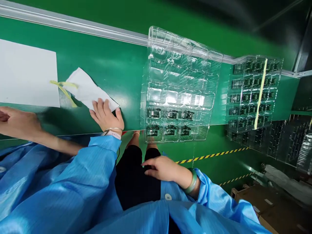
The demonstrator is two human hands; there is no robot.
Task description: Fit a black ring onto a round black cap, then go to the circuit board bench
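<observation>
My left hand (106,115) lies flat on a torn piece of white paper (83,87) on the green bench (109,65), thumb at the paper's near edge, holding nothing. My right hand (163,169), with a green bangle at the wrist, rests loosely on my black trousers below the bench edge. To the right of my left hand lies a clear plastic blister tray (180,65). Its two nearest rows hold small circuit boards (173,114); the other pockets look empty.
Another person's hand (17,122) and bare forearm reach in at the far left. A yellow strap (64,89) lies between a large white sheet (26,74) and the torn paper. A strapped stack of filled trays (246,94) sits at the right. Cartons (275,208) stand on the floor.
</observation>
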